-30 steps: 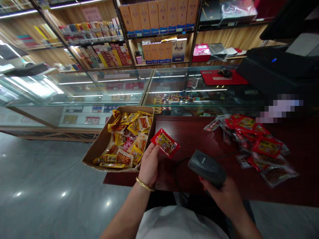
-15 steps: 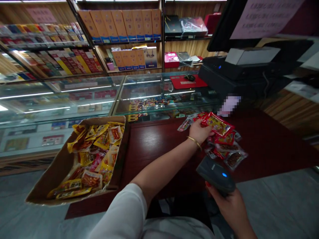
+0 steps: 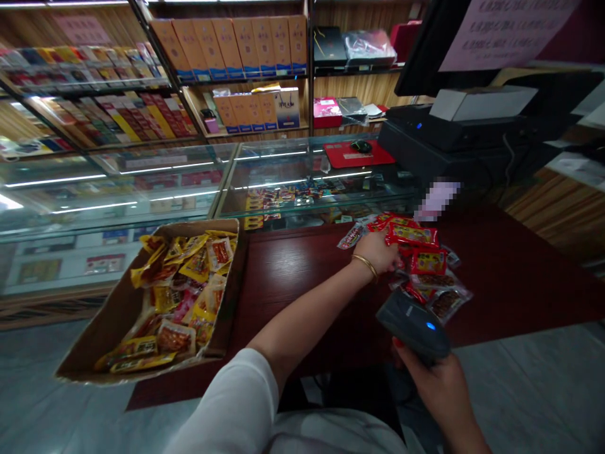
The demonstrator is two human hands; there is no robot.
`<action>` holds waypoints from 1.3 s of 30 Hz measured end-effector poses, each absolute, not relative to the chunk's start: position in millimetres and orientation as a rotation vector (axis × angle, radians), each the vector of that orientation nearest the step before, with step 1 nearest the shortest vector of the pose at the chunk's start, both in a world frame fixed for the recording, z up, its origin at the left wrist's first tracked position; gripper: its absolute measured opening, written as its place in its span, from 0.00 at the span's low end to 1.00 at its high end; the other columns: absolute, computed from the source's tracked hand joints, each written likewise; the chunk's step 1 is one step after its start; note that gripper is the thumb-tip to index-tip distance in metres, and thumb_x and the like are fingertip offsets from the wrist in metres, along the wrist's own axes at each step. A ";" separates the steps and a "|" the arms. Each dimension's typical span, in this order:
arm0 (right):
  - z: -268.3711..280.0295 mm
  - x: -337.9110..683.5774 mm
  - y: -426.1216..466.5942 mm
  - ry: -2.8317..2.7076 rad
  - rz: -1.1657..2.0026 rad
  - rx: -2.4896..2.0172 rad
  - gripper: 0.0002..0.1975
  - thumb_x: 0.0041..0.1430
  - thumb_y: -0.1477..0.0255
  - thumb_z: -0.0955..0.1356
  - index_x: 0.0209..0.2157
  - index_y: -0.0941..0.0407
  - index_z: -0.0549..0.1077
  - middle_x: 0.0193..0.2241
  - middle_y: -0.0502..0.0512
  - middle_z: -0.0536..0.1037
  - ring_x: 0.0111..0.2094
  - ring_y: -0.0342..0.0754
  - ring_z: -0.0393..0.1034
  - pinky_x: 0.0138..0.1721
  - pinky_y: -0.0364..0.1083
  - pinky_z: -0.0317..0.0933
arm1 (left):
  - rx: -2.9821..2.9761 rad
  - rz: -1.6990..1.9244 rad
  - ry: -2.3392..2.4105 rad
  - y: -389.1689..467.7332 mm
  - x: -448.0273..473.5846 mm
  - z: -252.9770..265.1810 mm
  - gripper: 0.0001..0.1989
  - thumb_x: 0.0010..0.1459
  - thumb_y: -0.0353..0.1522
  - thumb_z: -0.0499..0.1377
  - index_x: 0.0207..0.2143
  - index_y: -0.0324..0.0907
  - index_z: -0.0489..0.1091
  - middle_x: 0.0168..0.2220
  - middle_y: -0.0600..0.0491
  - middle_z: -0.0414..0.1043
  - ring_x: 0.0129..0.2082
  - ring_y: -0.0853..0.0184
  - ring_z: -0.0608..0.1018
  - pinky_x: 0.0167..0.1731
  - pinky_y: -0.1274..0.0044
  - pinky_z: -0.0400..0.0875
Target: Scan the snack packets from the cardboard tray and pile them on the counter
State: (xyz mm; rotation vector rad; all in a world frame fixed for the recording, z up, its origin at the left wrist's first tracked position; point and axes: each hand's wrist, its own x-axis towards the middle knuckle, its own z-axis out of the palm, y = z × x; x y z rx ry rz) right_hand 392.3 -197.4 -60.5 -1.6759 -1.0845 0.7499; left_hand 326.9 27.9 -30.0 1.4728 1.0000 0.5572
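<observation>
My left hand (image 3: 377,251), with a gold bangle at its wrist, reaches into a pile of small snack packets. Its fingers are curled at the left end of a red and yellow snack packet (image 3: 414,236); the fingertips are partly hidden. Below that packet lie another red packet (image 3: 429,261) and a clear packet with brown contents (image 3: 447,302). Wrapped around the handle of a dark grey barcode scanner (image 3: 412,325) is my right hand (image 3: 437,384). The scanner's blue light is on, and its head points up and left, near the lower edge of the pile.
An open cardboard box (image 3: 231,284) of yellow snack packets stands at the left of the dark red wooden counter (image 3: 283,271). Behind are glass display cases (image 3: 189,170) and a red mouse pad (image 3: 378,156). Black checkout equipment (image 3: 444,151) stands at the back right.
The red and yellow packet, tilted up before, now lies flatter on the pile. My left hand has shifted slightly left and down. The scanner stays in my right hand, almost unmoved.
</observation>
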 end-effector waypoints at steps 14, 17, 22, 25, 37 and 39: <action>-60.6 306.9 -151.5 -1.385 1.050 -1.461 0.06 0.45 0.66 0.77 0.24 0.53 0.85 0.23 0.55 0.86 0.24 0.56 0.83 0.28 0.43 0.77 | 1.214 1.275 1.991 -138.3 -56.0 3.7 0.18 0.57 0.41 0.63 0.46 0.41 0.80 0.31 0.51 0.81 0.27 0.66 0.77 0.28 0.79 0.69; -61.4 295.2 -144.8 -1.434 1.073 -1.426 0.07 0.47 0.65 0.76 0.24 0.54 0.85 0.22 0.56 0.86 0.23 0.55 0.82 0.26 0.43 0.76 | 1.242 1.164 2.122 -132.2 -101.4 1.1 0.18 0.56 0.42 0.62 0.44 0.41 0.80 0.31 0.50 0.81 0.29 0.64 0.78 0.31 0.77 0.69; -65.2 290.1 -149.1 -1.466 1.088 -1.425 0.08 0.48 0.63 0.76 0.24 0.53 0.85 0.22 0.56 0.85 0.22 0.55 0.82 0.25 0.43 0.76 | 1.375 0.524 2.176 -78.8 -116.3 -9.6 0.14 0.51 0.42 0.65 0.19 0.45 0.74 0.19 0.52 0.72 0.27 0.62 0.75 0.28 0.76 0.61; -65.8 292.4 -155.9 -1.434 1.055 -1.463 0.09 0.48 0.63 0.76 0.25 0.53 0.85 0.23 0.55 0.86 0.23 0.55 0.82 0.25 0.42 0.76 | 1.272 0.481 2.179 -48.5 -115.3 -24.6 0.19 0.49 0.43 0.67 0.14 0.44 0.68 0.14 0.53 0.65 0.25 0.62 0.74 0.26 0.76 0.58; -71.2 307.2 -152.5 -1.514 1.059 -1.442 0.10 0.50 0.61 0.76 0.27 0.54 0.86 0.24 0.57 0.87 0.24 0.57 0.84 0.26 0.43 0.77 | 0.796 1.017 1.812 -66.1 -102.0 -18.1 0.14 0.47 0.39 0.67 0.28 0.41 0.68 0.25 0.53 0.73 0.22 0.70 0.74 0.23 0.79 0.69; -71.4 309.6 -151.4 -1.545 1.087 -1.430 0.10 0.51 0.61 0.76 0.29 0.53 0.87 0.26 0.57 0.87 0.26 0.57 0.84 0.27 0.43 0.77 | 0.729 1.139 1.713 -84.4 -101.1 -8.2 0.15 0.47 0.40 0.67 0.31 0.40 0.69 0.27 0.54 0.74 0.23 0.71 0.75 0.23 0.80 0.70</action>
